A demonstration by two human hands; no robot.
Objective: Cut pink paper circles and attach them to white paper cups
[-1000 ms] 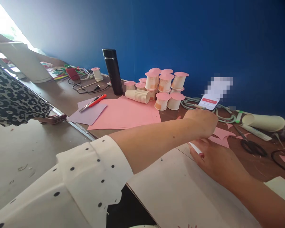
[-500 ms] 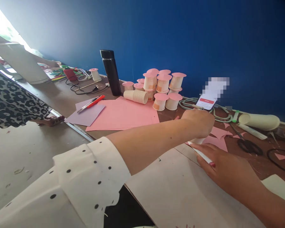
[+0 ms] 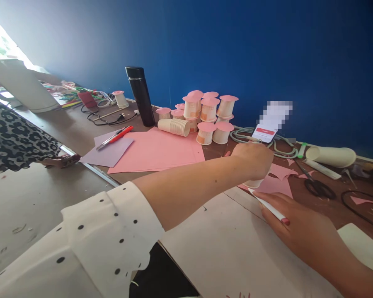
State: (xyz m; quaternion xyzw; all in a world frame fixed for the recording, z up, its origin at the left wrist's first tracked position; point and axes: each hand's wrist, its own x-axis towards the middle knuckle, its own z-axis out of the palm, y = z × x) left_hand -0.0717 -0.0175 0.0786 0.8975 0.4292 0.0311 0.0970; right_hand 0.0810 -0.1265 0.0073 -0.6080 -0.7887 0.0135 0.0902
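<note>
My left hand (image 3: 251,159) reaches across from the left, its fingers closed over a small white paper cup (image 3: 254,183). The cup stands upside down on a cut piece of pink paper (image 3: 278,187) on the brown table. Just below it, my right hand (image 3: 301,227) holds a white pen (image 3: 269,207) with a red end. The pen's tip rests close to the cup's base. Both hands lie at the far edge of a pale board (image 3: 230,244).
Behind stand several white cups with pink lids (image 3: 209,114), a lying stack of cups (image 3: 174,126), a black flask (image 3: 139,95), pink sheets (image 3: 155,151), a purple sheet (image 3: 107,153) and a red cutter (image 3: 113,135). Phone (image 3: 264,134), scissors (image 3: 317,186) and cables lie right. Another person sits left.
My right hand and the pen have slid slightly right and down along the cup. The cup under my left hand now shows more. The view has drifted a little.
</note>
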